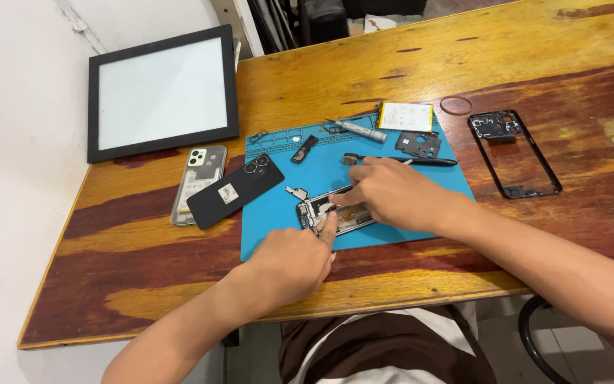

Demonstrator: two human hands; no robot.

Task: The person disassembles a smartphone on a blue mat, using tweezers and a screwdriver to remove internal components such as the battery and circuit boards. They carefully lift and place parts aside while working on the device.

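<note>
At the centre of the frame, the opened phone body [332,213] lies on the blue mat [271,227]. The left hand [289,259] presses one finger on its lower edge, holding nothing. The right hand [385,192] pinches a small part there; I cannot tell which. A slip could bend this part. The battery [406,116], white with yellow edge, lies upper centre.

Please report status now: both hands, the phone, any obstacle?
Left hand and right hand both on opened phone. Phone flat on blue mat. Nothing blocking.
</note>
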